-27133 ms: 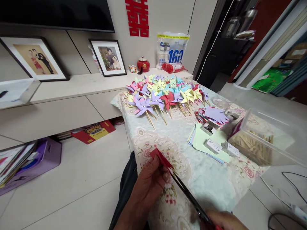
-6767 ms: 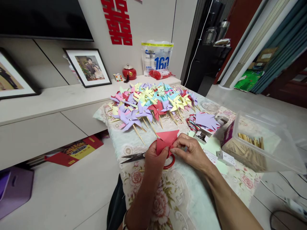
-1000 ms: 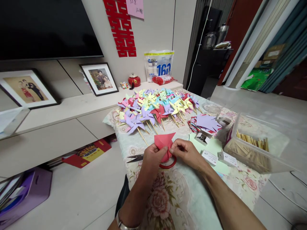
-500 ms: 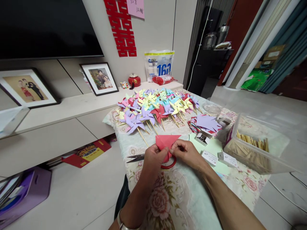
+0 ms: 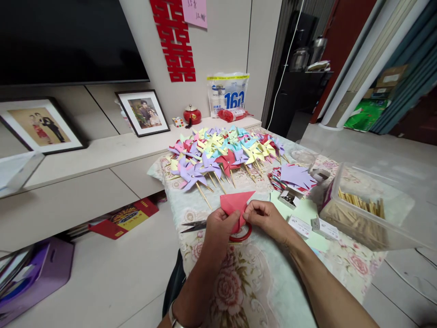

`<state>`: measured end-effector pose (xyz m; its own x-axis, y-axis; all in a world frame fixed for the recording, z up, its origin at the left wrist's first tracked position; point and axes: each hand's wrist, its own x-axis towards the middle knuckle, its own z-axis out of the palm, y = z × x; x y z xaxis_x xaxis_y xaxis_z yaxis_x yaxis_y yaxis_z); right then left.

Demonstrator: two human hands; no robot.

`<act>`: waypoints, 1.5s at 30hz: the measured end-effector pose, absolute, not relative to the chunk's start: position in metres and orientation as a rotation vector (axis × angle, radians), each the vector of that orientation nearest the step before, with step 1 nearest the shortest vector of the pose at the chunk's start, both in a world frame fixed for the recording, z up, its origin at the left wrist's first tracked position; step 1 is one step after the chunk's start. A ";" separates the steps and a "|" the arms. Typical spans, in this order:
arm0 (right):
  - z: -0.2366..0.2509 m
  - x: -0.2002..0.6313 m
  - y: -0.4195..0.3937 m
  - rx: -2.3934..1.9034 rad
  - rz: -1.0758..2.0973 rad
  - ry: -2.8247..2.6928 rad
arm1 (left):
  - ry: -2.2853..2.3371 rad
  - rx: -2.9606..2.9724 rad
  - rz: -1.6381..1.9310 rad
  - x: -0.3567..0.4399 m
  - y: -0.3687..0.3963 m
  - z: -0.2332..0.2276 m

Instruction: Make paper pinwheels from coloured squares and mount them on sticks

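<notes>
On the floral-clothed desk [image 5: 273,291], before a heap of finished pinwheels [image 5: 225,148], the left hand [image 5: 220,228] and right hand [image 5: 268,218] pinch a folded red paper [image 5: 235,202] above red-handled scissors [image 5: 239,237]; a loosened pinch could spring the folds open.

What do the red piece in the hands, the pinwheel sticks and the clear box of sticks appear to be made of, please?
Red piece: thin matte paper, judging by its sharp creases, held by left hand and right hand.
Pinwheel sticks: pale, slender, probably wood or bamboo.
Clear box: see-through with glossy glints, likely plastic.
</notes>
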<state>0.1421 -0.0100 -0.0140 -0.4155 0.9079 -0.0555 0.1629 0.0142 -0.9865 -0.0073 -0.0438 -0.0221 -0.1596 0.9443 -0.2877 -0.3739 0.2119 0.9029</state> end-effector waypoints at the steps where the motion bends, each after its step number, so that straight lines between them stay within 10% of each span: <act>1: -0.014 0.142 -0.010 -1.113 1.453 -1.645 | 1.195 0.637 1.312 -0.007 -0.044 -0.023; 28: -0.013 0.159 0.000 -1.029 1.199 -1.288 | 1.157 0.827 1.043 -0.042 -0.038 -0.001; 45: -0.008 0.143 -0.016 -0.851 1.747 -1.448 | 1.145 1.293 0.476 -0.052 -0.010 0.015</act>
<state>0.1435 -0.0163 -0.0082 -0.5370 0.8420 -0.0508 -0.1065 -0.1274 -0.9861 -0.0516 -0.0097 0.0153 0.4158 0.8217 -0.3898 0.3027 0.2792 0.9113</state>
